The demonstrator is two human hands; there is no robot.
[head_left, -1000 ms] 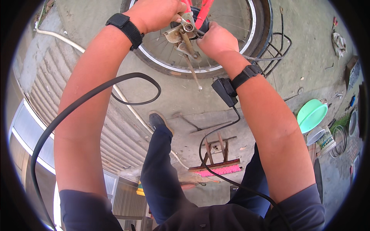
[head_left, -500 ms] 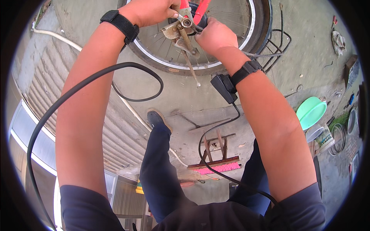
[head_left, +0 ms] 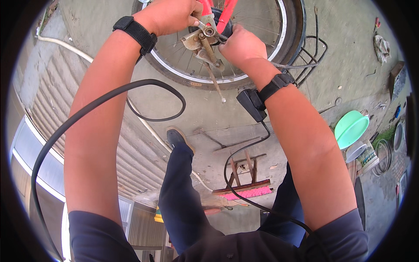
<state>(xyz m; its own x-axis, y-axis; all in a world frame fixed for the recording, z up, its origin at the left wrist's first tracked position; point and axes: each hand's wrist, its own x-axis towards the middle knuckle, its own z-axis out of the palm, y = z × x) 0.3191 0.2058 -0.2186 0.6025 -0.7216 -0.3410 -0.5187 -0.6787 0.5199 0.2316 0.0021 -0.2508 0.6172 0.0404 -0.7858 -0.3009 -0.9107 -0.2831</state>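
A bicycle wheel [head_left: 192, 81] with a black tyre and silver rim lies at the top of the view, joined to a red frame [head_left: 227, 15]. My left hand [head_left: 172, 16] is closed, its thumb and fingers pinching what looks like a metal ring spanner [head_left: 202, 25] whose end sits at the axle nut [head_left: 209, 31]. Just right of the nut, my right hand [head_left: 245, 45] is closed with its fingers curled beside the dark bar end; what it grips is hidden. Below the axle hang a rusty kickstand [head_left: 214, 83] and its coil spring [head_left: 208, 48].
A black cable [head_left: 100, 98] loops over my left forearm. A black rack [head_left: 312, 59] extends right of the wheel. Behind my feet stands a small stool with a pink top [head_left: 246, 192]. Green basins [head_left: 350, 129] and a bucket [head_left: 367, 160] lie at the right.
The wheel and axle sit slightly lower and farther left in view. Both hands stay at the axle, the right one shifted slightly left and down.
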